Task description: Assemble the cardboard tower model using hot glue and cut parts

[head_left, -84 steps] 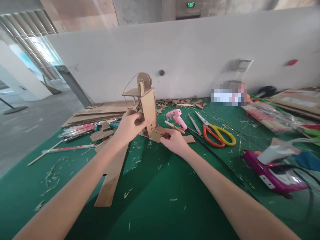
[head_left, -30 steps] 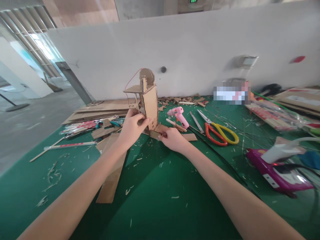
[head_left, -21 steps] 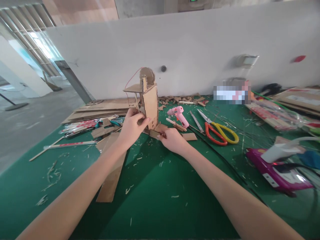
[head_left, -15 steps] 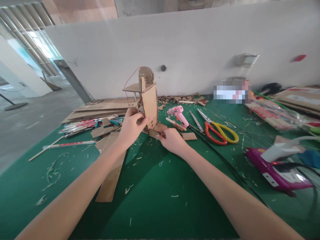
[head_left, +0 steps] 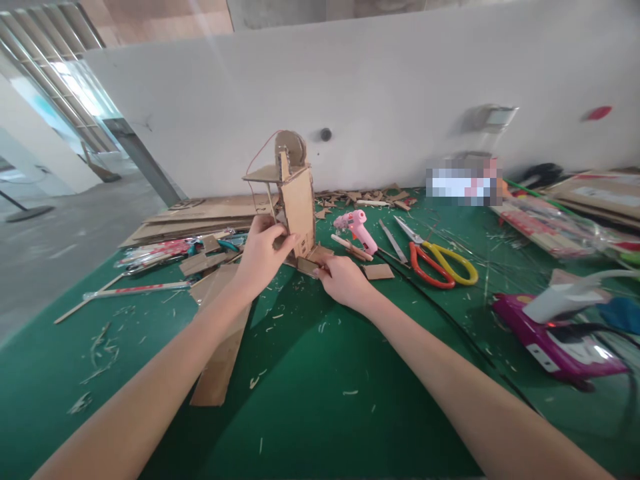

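A cardboard tower model [head_left: 299, 210] stands upright on the green table, topped by a round cardboard wheel [head_left: 291, 148] and a flat ledge with a thin red wire looping over it. My left hand [head_left: 267, 250] is closed around the tower's lower left side, thumb against its front face; some fingertips are hidden behind it. At the base, my right hand [head_left: 345, 280] pinches the edge of a small cardboard piece [head_left: 311, 265] in front of the tower. Just right of the model lies a pink glue gun [head_left: 361, 230].
Scissors with red and yellow handles [head_left: 440, 263] and a craft knife [head_left: 393, 241] lie to the right. A purple power strip [head_left: 555, 347] with plugs sits at the near right. Cardboard sheets [head_left: 200, 217] are stacked at the left back; a long strip [head_left: 220, 370] lies below my left forearm.
Both hands keep their hold on the model, and nothing on the table has visibly moved. The view has shifted very slightly.
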{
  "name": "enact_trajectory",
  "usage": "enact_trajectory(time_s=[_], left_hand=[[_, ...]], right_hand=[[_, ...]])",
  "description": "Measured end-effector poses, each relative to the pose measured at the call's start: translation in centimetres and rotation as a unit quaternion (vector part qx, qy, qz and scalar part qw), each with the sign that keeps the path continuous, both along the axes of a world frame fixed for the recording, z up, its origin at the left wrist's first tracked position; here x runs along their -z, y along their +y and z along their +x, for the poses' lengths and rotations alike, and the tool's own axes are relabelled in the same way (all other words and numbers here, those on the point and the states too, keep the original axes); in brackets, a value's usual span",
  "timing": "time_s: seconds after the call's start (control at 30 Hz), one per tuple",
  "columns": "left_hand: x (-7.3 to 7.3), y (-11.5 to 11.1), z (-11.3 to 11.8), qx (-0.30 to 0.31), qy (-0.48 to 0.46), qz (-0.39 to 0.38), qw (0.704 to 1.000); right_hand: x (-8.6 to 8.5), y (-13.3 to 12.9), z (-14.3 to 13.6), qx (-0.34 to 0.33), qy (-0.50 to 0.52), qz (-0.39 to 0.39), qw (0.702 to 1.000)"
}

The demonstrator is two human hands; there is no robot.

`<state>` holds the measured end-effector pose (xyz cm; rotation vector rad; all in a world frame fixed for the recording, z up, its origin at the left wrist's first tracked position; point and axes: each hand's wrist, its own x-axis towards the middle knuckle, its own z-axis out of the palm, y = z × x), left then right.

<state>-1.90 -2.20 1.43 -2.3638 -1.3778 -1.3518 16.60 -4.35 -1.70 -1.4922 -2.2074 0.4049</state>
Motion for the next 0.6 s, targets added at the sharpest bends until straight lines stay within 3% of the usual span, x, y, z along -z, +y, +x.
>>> enact_trajectory(time_s=[0.6], left_hand=[[0.03,0.22,-0.2,0.003,0.002,-0.001,1.0]], right_hand=[[0.09,-0.28,-0.33,0.019,0.007,-0.001,1.0]])
